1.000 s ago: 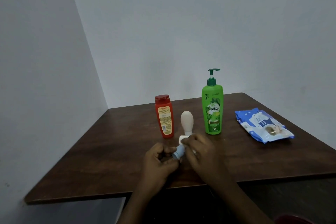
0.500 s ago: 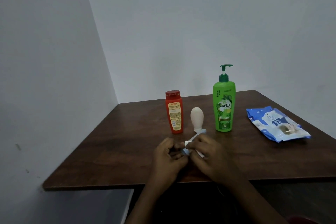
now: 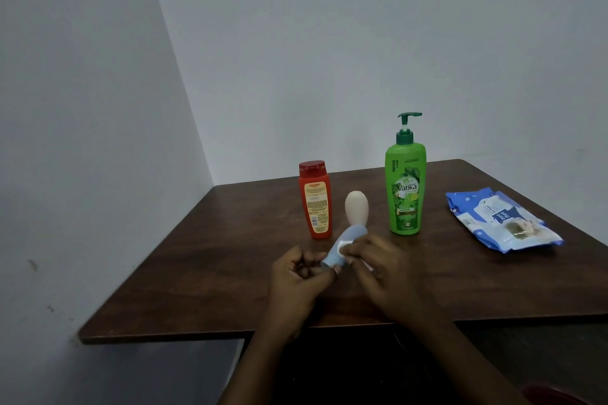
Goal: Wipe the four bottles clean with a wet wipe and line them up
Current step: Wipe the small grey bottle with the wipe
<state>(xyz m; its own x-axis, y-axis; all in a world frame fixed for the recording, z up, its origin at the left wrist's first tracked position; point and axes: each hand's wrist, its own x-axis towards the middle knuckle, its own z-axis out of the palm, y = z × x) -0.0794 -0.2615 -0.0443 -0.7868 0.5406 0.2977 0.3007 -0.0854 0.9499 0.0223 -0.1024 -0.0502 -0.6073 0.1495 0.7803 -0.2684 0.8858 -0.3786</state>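
A small light-blue bottle [image 3: 342, 245] lies tilted between my hands above the table's front part. My left hand [image 3: 297, 279] grips its lower end. My right hand [image 3: 383, 268] pinches a white wet wipe [image 3: 345, 244] against the bottle's side. Behind them three bottles stand upright in a row: a red bottle [image 3: 315, 200], a small cream bottle [image 3: 356, 208] and a tall green pump bottle [image 3: 405, 187].
A blue pack of wet wipes [image 3: 501, 219] lies flat at the right of the dark wooden table [image 3: 204, 273]. The table sits in a corner, with grey walls to the left and behind. Its front edge is just below my wrists.
The blue bottle has swung so that more of its length shows, pointing up toward the cream bottle. My right hand has slid the wipe along it. The camera view has shifted slightly.
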